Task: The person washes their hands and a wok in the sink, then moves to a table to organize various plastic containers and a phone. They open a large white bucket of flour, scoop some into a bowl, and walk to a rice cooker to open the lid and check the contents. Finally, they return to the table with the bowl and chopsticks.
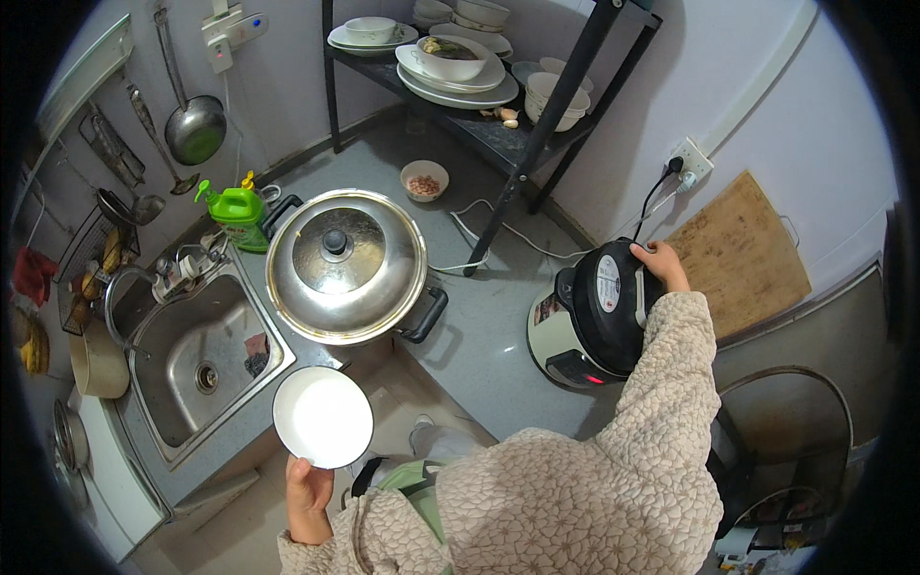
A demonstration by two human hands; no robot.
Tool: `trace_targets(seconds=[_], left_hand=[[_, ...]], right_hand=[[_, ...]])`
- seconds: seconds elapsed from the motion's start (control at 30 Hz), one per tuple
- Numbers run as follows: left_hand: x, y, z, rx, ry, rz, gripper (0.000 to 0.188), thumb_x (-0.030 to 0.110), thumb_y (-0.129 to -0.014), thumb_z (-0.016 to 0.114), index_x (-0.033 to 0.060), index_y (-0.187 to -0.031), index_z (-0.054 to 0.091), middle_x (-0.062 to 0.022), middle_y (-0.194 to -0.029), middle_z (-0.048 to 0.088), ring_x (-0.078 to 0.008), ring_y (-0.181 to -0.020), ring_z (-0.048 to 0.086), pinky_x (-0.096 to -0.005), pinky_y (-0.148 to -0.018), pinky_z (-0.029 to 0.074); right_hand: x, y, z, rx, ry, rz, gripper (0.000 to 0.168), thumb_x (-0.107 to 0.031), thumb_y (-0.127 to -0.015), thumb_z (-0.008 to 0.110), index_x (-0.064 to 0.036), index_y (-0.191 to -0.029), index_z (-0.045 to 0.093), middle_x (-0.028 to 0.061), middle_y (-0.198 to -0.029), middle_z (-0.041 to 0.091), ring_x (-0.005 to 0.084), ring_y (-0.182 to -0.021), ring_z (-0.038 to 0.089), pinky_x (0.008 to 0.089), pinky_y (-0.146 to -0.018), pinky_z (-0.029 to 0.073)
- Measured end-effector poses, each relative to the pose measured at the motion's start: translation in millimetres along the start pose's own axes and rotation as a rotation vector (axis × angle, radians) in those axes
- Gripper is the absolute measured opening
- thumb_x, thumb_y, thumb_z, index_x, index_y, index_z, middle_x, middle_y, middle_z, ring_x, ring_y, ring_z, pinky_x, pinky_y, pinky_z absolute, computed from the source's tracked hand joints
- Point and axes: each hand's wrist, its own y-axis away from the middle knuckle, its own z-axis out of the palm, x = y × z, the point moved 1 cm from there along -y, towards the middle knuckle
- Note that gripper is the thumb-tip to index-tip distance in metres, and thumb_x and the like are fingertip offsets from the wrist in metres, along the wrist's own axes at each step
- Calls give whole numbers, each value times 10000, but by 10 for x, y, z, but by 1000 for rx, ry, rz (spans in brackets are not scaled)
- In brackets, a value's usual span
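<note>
In my left hand [310, 496] is a white bowl [323, 417], gripped at its near rim with the thumb on top. Its inside looks plain white and bright from glare. My right hand [661, 264] touches the far right edge of the black lid [611, 287] on a pale green electric cooker [550, 330]. The thumb lies on the lid's edge; whether the fingers grip it cannot be made out. A red light glows on the cooker's front panel. To the left, a large steel pot [302, 316] stands on the counter under a domed lid with a glass window.
A steel sink [180, 402] lies left, with a green pump bottle [241, 215] behind it. A black rack [460, 129] holds stacked dishes; below it sits a small bowl of reddish nuts or beans [424, 185]. Cords cross the counter [474, 309]. A wooden board [747, 251] leans right.
</note>
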Motion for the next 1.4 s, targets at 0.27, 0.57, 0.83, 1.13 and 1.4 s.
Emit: trace_targets(seconds=[0.27,0.57,0.83,1.13,1.4], left_hand=[[26,58,-98,6,18,25,728,309,-652,681,-2,-1229,365,-86,-1192,467,-220,-1097,451,-353,-929,350],[98,-39,-131,-54,0,-39,704,292,-656,680,3,-1224,379,-80,-1188,478,-211,-1097,453,-344,-938,344],[-11,-157,-52,-137,-131,-232,711,245,-659,664,-52,-1223,348,-131,-1194,457,-237,-1099,437,-369,-953,309],[-1421,-1058,37,-396,-286,-705,443,190,-808,561,-3,-1181,421,-77,-1123,513,-153,-1015,493,-273,-863,404],[-2251,-1549,154,-338,-538,-795,305,151,-810,546,14,-1072,476,-28,-963,530,-106,-813,506,-228,-717,439]], right_hand=[[-275,659,-214,-79,302,-16,713,-546,-675,574,68,-1033,520,243,-1004,564,344,-961,544,393,-818,427],[-249,836,-58,22,291,186,601,-404,-686,487,16,-1116,471,229,-1027,563,360,-974,533,397,-843,419],[-158,780,-11,11,241,190,601,-431,-686,502,-9,-1114,506,231,-1048,554,346,-998,526,390,-851,405],[-291,886,-10,8,305,241,674,-445,-710,474,-26,-1230,385,195,-1080,550,334,-1003,526,398,-849,411],[-272,877,-9,15,267,247,682,-427,-699,496,-1,-1220,385,219,-1075,544,338,-997,529,397,-847,417]])
